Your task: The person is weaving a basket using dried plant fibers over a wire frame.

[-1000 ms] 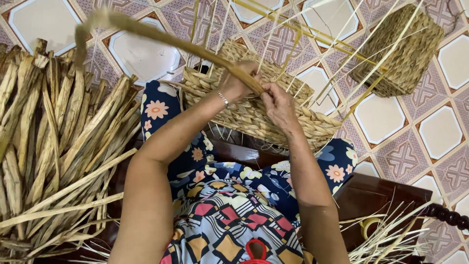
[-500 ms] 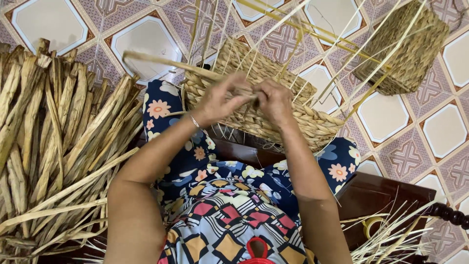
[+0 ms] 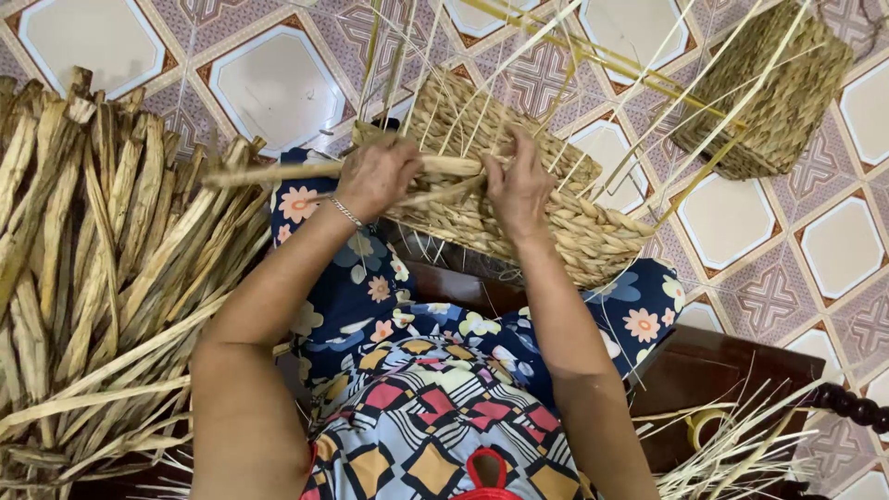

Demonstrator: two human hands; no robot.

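A half-woven straw basket (image 3: 565, 222) rests on my knees, with thin upright stakes fanning out above it. My left hand (image 3: 378, 176) is closed around a long flat dried reed strand (image 3: 269, 172) that runs out to the left and lies along the basket's top edge. My right hand (image 3: 519, 185) presses its fingers onto the basket rim just right of the left hand, pinching the weave there. A thin bracelet circles my left wrist.
A big pile of dried reed stalks (image 3: 83, 278) lies at my left. A finished woven basket (image 3: 769, 88) stands at the upper right on the patterned tile floor (image 3: 278, 83). Loose thin straws (image 3: 741, 449) and a dark wooden seat edge (image 3: 722, 370) are at the lower right.
My left hand has swung the long reed strand down from high at the upper left to level along the basket rim. Both hands have stayed at the rim, working close together.
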